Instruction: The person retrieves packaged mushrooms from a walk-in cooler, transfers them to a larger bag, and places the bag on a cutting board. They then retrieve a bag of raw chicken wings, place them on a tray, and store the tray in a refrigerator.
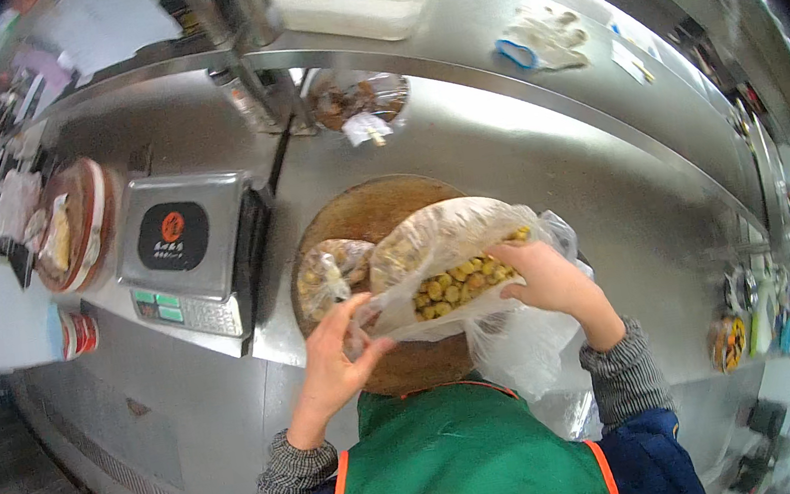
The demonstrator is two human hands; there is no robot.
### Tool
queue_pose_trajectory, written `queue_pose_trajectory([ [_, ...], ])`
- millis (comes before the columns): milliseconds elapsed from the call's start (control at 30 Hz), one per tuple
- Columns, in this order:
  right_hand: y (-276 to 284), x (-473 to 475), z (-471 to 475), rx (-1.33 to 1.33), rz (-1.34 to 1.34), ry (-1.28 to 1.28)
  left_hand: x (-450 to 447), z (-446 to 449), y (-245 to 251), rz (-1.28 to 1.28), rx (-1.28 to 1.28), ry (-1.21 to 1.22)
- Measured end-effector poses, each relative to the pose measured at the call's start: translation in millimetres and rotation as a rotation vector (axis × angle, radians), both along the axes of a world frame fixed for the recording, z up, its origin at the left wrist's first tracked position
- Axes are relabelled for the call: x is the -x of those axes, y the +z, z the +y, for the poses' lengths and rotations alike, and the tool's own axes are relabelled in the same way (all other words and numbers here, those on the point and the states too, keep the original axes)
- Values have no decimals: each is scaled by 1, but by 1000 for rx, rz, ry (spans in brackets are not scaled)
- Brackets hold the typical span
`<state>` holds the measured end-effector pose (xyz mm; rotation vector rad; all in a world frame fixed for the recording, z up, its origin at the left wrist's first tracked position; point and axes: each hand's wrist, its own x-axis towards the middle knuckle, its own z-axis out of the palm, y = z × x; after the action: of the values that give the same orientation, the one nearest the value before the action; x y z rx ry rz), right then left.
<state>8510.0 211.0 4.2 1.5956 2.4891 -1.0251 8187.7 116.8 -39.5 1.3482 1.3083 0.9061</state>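
A large clear plastic bag lies on a round wooden chopping board. Its mouth gapes towards me, showing many small round yellow-green pieces that look like pickled vegetables or fruit. My left hand holds the left edge of the bag's mouth, with thumb and fingers on either side of the film. At the right end, my right hand grips the rim, its fingertips beside the pieces. A smaller knotted bag of food sits on the board's left side. Loose clear plastic hangs below my right hand.
Left of the board stands a digital scale, beyond it another round board. A film-covered bowl is under the raised steel shelf. That shelf carries a white tub and a work glove.
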Motion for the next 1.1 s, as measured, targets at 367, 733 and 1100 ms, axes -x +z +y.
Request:
queue_pose_trajectory([
  [367, -82, 181, 61, 140, 174, 149, 37, 22, -146, 465, -181, 424],
  [733, -187, 216, 0, -397, 85, 37, 67, 46, -167, 173, 129, 37],
  [1100, 17, 155, 44, 224, 528, -112, 81, 92, -152, 353, -453, 35],
])
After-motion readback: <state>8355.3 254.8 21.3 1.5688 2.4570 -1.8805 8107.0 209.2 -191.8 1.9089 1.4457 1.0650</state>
